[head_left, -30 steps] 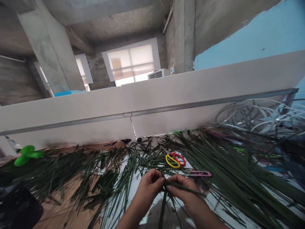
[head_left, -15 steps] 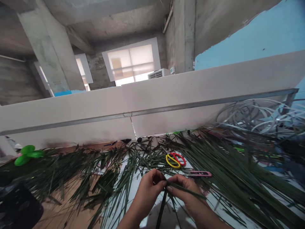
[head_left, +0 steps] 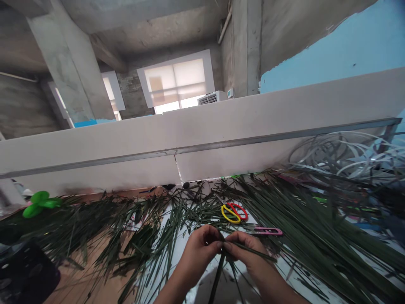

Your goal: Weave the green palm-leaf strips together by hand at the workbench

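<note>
My left hand (head_left: pixel 204 245) and my right hand (head_left: pixel 245 249) meet low in the middle of the view, thumbs and fingertips nearly touching. Both pinch narrow dark green leaf strips (head_left: pixel 218 274) at one spot. Some strips hang down below the fingers, and one runs off to the right under my right hand. The exact crossing of the strips is hidden by my fingertips. Just beyond my hands lie scissors (head_left: pixel 232 213) with one yellow and one red handle loop. A pink-handled cutting tool (head_left: pixel 267 231) lies beside my right hand, its blade end pointing left.
Long green leaves (head_left: pixel 303 223) cover the right side; cut leaf pieces (head_left: pixel 126 236) litter the left. A bright green clover-shaped object (head_left: pixel 41 203) stands far left, above a dark spotted object (head_left: pixel 27 272). Coiled pale strips (head_left: pixel 344 154) are piled at right. A white partition (head_left: pixel 196 131) runs behind.
My fingertips have shifted slightly at the pinch, with the right fingers closing a little nearer the left. The strips stay held; the whole view has moved very slightly.
</note>
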The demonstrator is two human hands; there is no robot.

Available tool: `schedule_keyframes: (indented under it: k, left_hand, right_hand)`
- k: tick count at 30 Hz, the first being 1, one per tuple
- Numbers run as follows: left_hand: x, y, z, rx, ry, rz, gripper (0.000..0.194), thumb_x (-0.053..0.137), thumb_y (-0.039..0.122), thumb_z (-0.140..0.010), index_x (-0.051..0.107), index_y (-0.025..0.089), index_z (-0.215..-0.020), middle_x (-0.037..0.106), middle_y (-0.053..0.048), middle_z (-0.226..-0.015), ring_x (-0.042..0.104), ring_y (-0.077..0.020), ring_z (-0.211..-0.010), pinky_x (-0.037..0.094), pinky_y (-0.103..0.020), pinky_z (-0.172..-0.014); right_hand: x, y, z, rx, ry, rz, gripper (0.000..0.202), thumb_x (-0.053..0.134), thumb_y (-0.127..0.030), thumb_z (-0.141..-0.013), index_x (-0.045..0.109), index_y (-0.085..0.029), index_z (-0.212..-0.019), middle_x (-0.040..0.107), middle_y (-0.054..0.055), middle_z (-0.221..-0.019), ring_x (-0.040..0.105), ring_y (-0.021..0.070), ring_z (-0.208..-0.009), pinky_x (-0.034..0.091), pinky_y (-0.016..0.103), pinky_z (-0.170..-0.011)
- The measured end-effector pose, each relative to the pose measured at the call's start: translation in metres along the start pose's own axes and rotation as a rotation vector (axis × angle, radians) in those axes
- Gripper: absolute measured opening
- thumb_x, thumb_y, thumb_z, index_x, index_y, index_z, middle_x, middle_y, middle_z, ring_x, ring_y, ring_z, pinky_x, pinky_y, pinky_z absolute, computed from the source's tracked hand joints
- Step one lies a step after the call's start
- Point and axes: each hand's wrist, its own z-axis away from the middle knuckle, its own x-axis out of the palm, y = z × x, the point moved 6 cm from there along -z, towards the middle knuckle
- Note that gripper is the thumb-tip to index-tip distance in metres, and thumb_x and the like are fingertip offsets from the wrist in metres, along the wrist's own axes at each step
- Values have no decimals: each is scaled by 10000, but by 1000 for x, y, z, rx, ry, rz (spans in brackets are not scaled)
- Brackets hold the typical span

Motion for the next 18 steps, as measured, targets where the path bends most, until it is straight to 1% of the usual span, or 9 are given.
schedule_keyframes:
  k: [3, 6, 9, 13, 18]
  left_hand:
    - [0, -3, -2, -23, -23, 64, 159, 734, 153, -649, 630, 160, -770, 606, 11, -707, 533, -145, -687, 408, -255, -660]
    - [1, -2, -2, -49, -15, 119, 223, 785, 198, -628, 620, 159, -773, 601, 12, -691, 530, -140, -661, 407, -255, -634]
    - [3, 2, 0, -44, -41, 127, 204, 778, 196, -651, 619, 154, -771, 592, 19, -670, 513, -122, -631, 383, -241, -605]
    - [5, 6, 2, -41, -68, 119, 176, 763, 185, -667, 613, 150, -751, 579, 29, -638, 493, -107, -598, 362, -232, -579]
    - [6, 7, 2, -66, -79, 172, 225, 786, 191, -645, 597, 156, -762, 576, 34, -637, 489, -103, -592, 361, -232, -585]
  right_hand:
    - [-1, -1, 2, 2, 25, -20, 242, 794, -394, -677, 690, -188, -747, 639, -9, -673, 548, 174, -667, 437, 276, -627]
    - [0, -5, 6, -11, 68, -11, 230, 772, -396, -696, 686, -192, -759, 637, -5, -699, 547, 183, -699, 442, 279, -646]
    - [2, -9, 9, -19, 74, -21, 220, 749, -405, -719, 679, -202, -770, 640, 0, -729, 548, 191, -729, 449, 282, -665]
    - [2, -7, 11, -11, 78, -45, 236, 751, -421, -713, 671, -205, -765, 634, 4, -734, 550, 198, -735, 451, 285, -667]
    - [2, -6, 9, -5, 85, -57, 248, 751, -435, -710, 672, -208, -775, 629, -6, -726, 544, 192, -730, 438, 284, -674]
